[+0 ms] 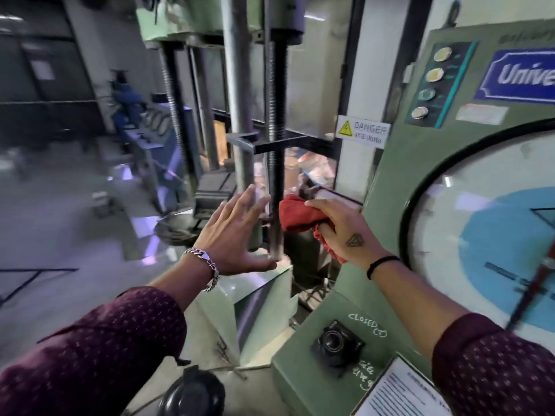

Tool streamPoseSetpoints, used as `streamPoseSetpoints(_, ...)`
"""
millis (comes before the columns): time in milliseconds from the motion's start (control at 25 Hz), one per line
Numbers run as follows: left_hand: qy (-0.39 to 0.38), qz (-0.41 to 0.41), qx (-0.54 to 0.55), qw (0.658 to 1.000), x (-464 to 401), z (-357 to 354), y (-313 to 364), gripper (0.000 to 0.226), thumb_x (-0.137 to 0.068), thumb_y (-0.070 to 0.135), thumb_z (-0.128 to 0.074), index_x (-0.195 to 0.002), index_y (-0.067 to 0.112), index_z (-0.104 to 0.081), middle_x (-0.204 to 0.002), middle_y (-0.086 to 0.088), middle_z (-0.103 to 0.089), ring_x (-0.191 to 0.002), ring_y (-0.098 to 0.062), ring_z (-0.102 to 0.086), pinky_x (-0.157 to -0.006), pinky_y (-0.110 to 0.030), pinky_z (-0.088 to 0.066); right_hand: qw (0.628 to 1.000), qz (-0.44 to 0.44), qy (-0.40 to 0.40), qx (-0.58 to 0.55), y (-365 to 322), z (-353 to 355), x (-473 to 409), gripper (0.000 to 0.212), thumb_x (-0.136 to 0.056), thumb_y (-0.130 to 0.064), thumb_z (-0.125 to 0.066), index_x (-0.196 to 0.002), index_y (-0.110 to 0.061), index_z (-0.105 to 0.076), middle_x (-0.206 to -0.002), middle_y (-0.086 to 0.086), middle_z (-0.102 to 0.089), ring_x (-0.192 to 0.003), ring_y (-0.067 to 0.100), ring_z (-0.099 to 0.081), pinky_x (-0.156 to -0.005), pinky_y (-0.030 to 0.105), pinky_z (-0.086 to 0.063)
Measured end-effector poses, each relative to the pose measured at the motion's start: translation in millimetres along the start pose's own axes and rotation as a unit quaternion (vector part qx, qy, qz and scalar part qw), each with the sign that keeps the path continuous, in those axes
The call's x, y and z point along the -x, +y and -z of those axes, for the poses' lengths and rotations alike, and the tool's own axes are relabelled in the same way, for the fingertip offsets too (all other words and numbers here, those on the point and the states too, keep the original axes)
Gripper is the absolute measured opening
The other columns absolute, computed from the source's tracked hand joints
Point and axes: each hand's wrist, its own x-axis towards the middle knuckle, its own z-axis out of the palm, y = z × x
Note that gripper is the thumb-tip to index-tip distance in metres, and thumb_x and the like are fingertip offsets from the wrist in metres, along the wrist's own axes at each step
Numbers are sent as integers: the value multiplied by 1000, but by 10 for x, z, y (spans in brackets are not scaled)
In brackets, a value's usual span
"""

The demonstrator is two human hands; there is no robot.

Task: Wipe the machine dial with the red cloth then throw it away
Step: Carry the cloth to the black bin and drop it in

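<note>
Red cloth: crumpled, bunched, frayed edge hanging down; held in right hand at frame centre, just left of green panel edge, clear of dial. Machine dial: large, round, white face with blue central patch, black rim, glass glare; right side of frame, partly cut off; pointer blurred.

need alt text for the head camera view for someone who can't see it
A person's right hand grips a bunched red cloth left of a green machine's large round dial, not touching the glass. The left hand is spread open and empty in front of a threaded steel column. A danger sign is stuck above.
</note>
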Motion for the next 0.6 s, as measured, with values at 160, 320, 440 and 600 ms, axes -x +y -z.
streamPoseSetpoints(160, -13, 26, -3, 1000, 285, 26, -390, 144, -62, 98, -66, -175, 40, 2, -186, 3, 12, -172, -27, -1, -139, -52, -14, 999, 11, -4, -42, -223, -437, -203, 59, -92, -2, -68, -148, -20, -69, -143, 5, -73, -126, 24, -69, -109, 29, -50)
streamPoseSetpoints(320, -23, 96, -11, 995, 776, -78, -1251, 145, -62, 97, -69, -176, 38, -1, -186, 1, 8, -172, -29, -4, -138, -54, -17, 993, 51, -55, -87, -737, -1308, -556, 55, -93, -4, -70, -146, -18, -71, -143, 4, -74, -129, 23, -69, -113, 33, -52)
streamPoseSetpoints(440, -42, 127, 3, 991, 1118, -264, -1860, 145, -61, 101, -65, -175, 41, 2, -186, 1, 7, -172, -30, -5, -138, -53, -16, 991, 33, -83, -96, -1010, -1985, -686, 53, -94, -8, -66, -145, -19, -72, -140, 3, -74, -124, 23, -70, -107, 24, -50)
streamPoseSetpoints(600, -88, 163, 30, 982, 1649, -677, -2562, 144, -61, 104, -61, -173, 45, 7, -186, 0, 6, -171, -31, -5, -138, -56, -16, 985, 6, -135, -111, -1330, -2905, -631, 53, -93, -18, -59, -144, -22, -73, -135, 4, -78, -118, 25, -72, -101, 34, -57)
